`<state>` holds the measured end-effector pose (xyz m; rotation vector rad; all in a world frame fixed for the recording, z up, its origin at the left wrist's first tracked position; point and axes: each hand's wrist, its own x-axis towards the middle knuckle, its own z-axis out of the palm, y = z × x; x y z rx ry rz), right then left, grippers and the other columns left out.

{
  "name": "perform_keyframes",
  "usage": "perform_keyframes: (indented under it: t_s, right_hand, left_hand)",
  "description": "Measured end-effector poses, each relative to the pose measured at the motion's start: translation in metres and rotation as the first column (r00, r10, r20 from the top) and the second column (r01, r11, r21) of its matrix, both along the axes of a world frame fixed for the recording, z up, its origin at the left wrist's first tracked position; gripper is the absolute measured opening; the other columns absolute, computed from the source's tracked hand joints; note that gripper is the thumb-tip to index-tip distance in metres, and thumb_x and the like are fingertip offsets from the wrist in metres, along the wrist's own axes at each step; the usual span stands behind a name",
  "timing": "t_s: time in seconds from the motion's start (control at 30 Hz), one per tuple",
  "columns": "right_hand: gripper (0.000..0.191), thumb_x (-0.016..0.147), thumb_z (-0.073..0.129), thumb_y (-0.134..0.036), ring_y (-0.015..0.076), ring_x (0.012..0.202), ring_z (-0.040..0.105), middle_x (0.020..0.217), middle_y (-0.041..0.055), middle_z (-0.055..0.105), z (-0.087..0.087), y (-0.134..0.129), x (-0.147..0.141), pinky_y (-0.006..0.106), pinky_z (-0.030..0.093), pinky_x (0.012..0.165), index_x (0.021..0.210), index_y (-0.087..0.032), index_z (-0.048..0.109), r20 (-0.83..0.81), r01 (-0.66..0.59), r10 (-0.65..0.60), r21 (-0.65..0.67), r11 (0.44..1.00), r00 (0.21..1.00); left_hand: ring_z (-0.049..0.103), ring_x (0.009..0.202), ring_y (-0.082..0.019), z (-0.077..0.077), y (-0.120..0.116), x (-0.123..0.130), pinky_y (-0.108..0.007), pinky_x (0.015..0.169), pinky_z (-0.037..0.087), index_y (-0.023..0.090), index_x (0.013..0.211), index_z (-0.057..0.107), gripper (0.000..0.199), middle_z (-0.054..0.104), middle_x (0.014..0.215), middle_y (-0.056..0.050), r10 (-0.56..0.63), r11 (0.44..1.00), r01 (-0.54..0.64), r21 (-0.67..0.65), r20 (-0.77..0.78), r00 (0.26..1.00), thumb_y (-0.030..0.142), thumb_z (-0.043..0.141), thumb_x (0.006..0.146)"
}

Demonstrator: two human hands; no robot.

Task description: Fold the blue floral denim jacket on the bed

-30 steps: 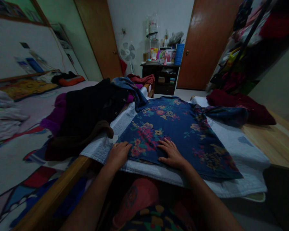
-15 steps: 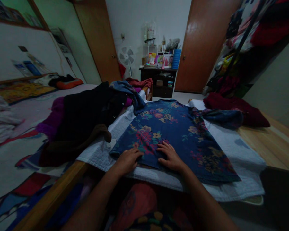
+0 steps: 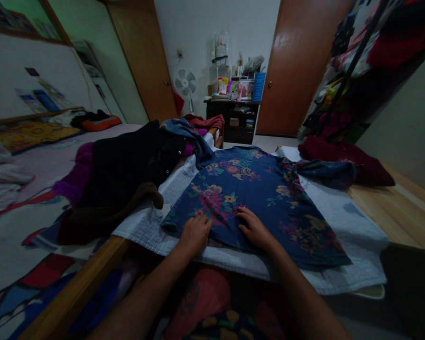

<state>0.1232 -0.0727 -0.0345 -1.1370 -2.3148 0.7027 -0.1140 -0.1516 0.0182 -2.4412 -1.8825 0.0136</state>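
Left hand now nearer right hand, by near edge of table. Left grip curled on floral shirt, cannot tell if pinching; right loosely spread there.

Dim indoor shot, underexposed, cool cast, greenish tint upper left. Light source out of frame; faint sheen on right-hand door. White cloth and back wall read brightest, both greyish. Black garment loses most detail; heavy shadow lower right. Floral shirt legible, colours muted. Wide-angle stretch, edges leaning; hanging clothes soft, murky. Small background items mushy.
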Motion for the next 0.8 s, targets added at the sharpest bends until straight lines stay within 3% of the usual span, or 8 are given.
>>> perform_keyframes:
  t_s: [0.23, 0.5, 0.6, 0.8]
  right_hand:
    - [0.047, 0.086, 0.053, -0.018, 0.0235, 0.143, 0.032, 0.151, 0.0104, 0.042, 0.006, -0.006, 0.002, 0.044, 0.026, 0.118, 0.133, -0.018, 0.056, 0.175, 0.005, -0.020, 0.088, 0.996, 0.984]
    - [0.051, 0.092, 0.051, -0.034, 0.0258, 0.145, 0.027, 0.155, 0.0093, 0.036, 0.013, -0.017, 0.004, 0.045, 0.024, 0.118, 0.142, -0.021, 0.049, 0.272, 0.022, -0.044, 0.085, 0.996, 0.961]
    - [0.054, 0.093, 0.051, -0.039, 0.0263, 0.146, 0.026, 0.156, 0.0087, 0.035, 0.015, -0.020, 0.005, 0.045, 0.023, 0.118, 0.143, -0.021, 0.047, 0.290, 0.018, -0.044, 0.093, 0.996, 0.956]
    - [0.056, 0.092, 0.051, -0.042, 0.0263, 0.146, 0.024, 0.156, 0.0086, 0.034, 0.013, -0.020, 0.005, 0.046, 0.023, 0.118, 0.144, -0.022, 0.045, 0.290, 0.011, -0.038, 0.095, 0.995, 0.956]
  left_hand:
    - [0.054, 0.114, -0.027, -0.009, -0.002, -0.010, -0.040, 0.088, 0.046, 0.020, 0.109, 0.061, 0.026, 0.056, 0.128, -0.014, 0.060, 0.993, -0.058, 0.108, -0.022, 0.998, 0.013, 0.042, 0.093]
    - [0.057, 0.102, -0.021, -0.011, -0.003, -0.030, -0.033, 0.089, 0.046, 0.022, 0.104, 0.061, 0.019, 0.061, 0.106, -0.007, -0.076, 0.997, 0.076, -0.017, 0.039, 0.996, 0.014, 0.047, 0.093]
    - [0.055, 0.107, -0.023, -0.010, -0.008, -0.034, -0.035, 0.090, 0.046, 0.023, 0.106, 0.062, 0.020, 0.061, 0.109, -0.008, -0.081, 0.996, 0.082, -0.020, 0.040, 0.996, 0.016, 0.048, 0.094]
    - [0.055, 0.099, -0.022, -0.009, -0.012, -0.040, -0.034, 0.085, 0.046, 0.025, 0.111, 0.063, 0.029, 0.059, 0.119, -0.009, -0.050, 0.998, 0.052, -0.047, 0.039, 0.998, 0.012, 0.045, 0.093]
